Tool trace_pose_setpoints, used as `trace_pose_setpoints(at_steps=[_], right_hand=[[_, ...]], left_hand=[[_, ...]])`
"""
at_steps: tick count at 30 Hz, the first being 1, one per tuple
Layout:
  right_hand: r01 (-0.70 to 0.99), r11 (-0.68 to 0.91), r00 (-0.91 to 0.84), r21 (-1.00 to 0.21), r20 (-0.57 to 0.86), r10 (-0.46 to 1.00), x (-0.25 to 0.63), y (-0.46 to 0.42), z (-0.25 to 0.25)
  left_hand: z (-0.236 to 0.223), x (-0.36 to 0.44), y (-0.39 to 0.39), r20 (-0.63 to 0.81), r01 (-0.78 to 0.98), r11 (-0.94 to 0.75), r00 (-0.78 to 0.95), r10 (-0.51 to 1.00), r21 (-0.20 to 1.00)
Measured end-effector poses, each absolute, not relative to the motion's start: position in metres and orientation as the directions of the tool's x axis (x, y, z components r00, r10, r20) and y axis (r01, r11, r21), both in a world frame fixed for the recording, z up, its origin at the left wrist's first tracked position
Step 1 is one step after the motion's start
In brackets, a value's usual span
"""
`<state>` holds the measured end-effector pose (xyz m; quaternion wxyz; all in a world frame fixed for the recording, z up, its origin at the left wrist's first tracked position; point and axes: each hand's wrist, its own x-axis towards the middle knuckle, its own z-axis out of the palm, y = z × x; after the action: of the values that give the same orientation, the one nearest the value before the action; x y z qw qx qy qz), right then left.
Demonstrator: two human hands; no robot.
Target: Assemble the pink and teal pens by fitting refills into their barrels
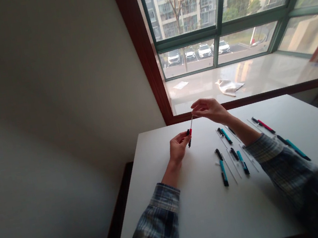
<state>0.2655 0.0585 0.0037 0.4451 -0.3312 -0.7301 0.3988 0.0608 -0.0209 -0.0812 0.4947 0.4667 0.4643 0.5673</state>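
My left hand (178, 147) is closed on red and black pen parts (190, 132), held upright above the table. Higher up and to the right, my right hand (210, 110) pinches the upper end of a thin pen refill (191, 122). The refill's lower end meets the top of the red part; how far inside it reaches is hard to tell. Right of the hands lie several teal and black pen parts (224, 173) with thin pale refills (229, 168) beside them. A red and black pen (266, 126) and a teal one (298, 149) lie farther right.
The white table (199, 210) meets a wall (53, 113) on the left. Beyond its far edge is a window sill (198, 95) with a crumpled white wrapper (229, 87) and a paper scrap (181, 85). My right forearm passes over some pen parts.
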Motion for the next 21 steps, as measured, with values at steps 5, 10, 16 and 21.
trace_pose_setpoints(at_steps=[5, 10, 16, 21], right_hand=[[0.171, 0.459, -0.452, -0.872, 0.344, 0.823, 0.265, 0.057, 0.003], [0.214, 0.477, -0.586, -0.852, 0.279, 0.761, 0.259, 0.055, -0.001], [0.415, 0.512, -0.601, -0.752, 0.196, 0.775, 0.245, 0.049, -0.01], [0.25, 0.464, -0.532, -0.85, 0.28, 0.799, 0.237, 0.042, -0.001]], left_hand=[[-0.082, 0.061, -0.02, 0.08, -0.117, -0.088, -0.072, 0.994, 0.989], [-0.082, 0.061, -0.019, 0.109, -0.131, -0.116, -0.063, 0.992, 0.984], [-0.077, 0.061, -0.02, 0.144, -0.092, -0.15, -0.063, 0.988, 0.984], [-0.074, 0.061, -0.021, 0.14, -0.069, -0.146, -0.082, 0.987, 0.987]])
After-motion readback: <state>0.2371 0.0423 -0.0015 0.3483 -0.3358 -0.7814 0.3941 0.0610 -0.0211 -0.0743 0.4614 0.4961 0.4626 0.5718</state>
